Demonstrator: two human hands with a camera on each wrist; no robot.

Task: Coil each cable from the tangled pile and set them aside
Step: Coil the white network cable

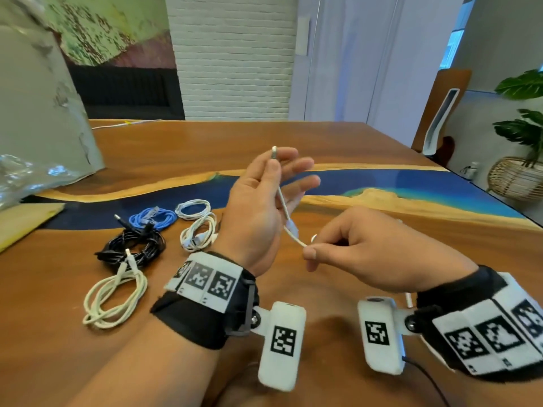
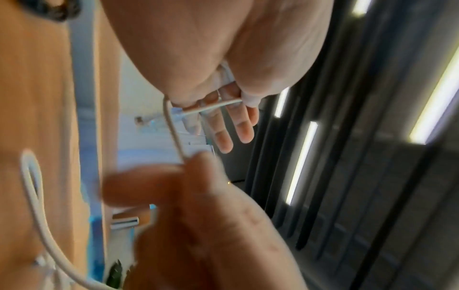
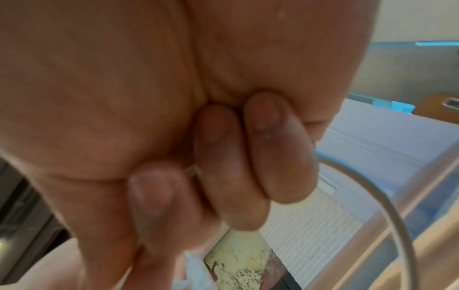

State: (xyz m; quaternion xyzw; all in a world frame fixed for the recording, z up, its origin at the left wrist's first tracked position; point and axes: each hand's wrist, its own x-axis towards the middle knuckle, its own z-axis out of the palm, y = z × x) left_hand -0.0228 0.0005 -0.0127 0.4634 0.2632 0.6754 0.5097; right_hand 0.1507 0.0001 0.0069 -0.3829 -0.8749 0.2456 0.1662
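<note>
The left hand (image 1: 258, 207) is standing raised, palm turned inward, thumb and forefinger pinching, the other fingers (image 1: 305, 182) spreading loosely. The right hand (image 1: 367, 254) is hovering lower beside it, back up, thumb and forefinger pinching, remaining fingers curling.

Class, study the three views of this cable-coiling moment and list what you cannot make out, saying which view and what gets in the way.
- Head view: the rest of the white cable past the right hand is hidden by that hand and wrist.
- Left wrist view: the left hand covers the cable's connector; the right hand is blurred.
- Right wrist view: the curled fingers hide the pinch point.
- Head view: connector types on the black cable coil are too small.
</note>
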